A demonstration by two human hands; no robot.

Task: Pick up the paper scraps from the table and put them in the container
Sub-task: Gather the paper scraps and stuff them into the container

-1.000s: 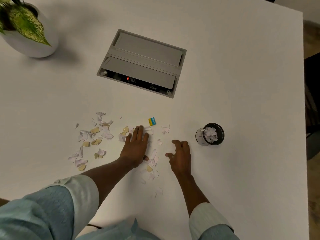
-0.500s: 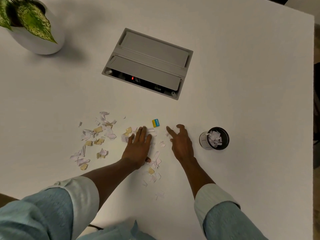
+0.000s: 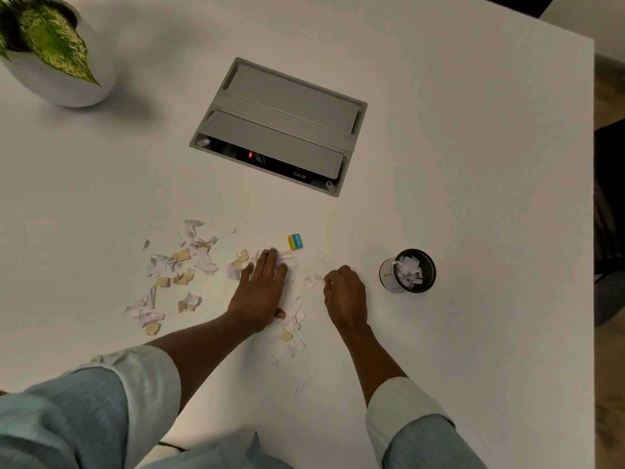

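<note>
Progress is partial. The container (image 3: 408, 271), a small dark-rimmed cup standing upright on the white desk (image 3: 473, 164), already holds a heap of white paper pieces reaching to about its rim. Most of the paper scraps (image 3: 176, 265) remain on the desk, all to the left of the container: a wide scatter of white and tan bits lies farthest from it, a looser trail runs between the two hands and toward the person, and a few single white pieces lie nearer the container. A small yellow-and-blue piece (image 3: 295, 241) lies left of the container and slightly beyond it. The left hand (image 3: 262, 287) rests flat on the desk, fingers spread, partly over some scraps, gripping nothing. The right hand (image 3: 345, 292), just left of the container and apart from it, has its grip curled together at the fingertips over a white scrap; whether a piece is actually held cannot be told. In my judgement, the bulk of the collecting is still outstanding, with many further pick-and-drop trips required.
</note>
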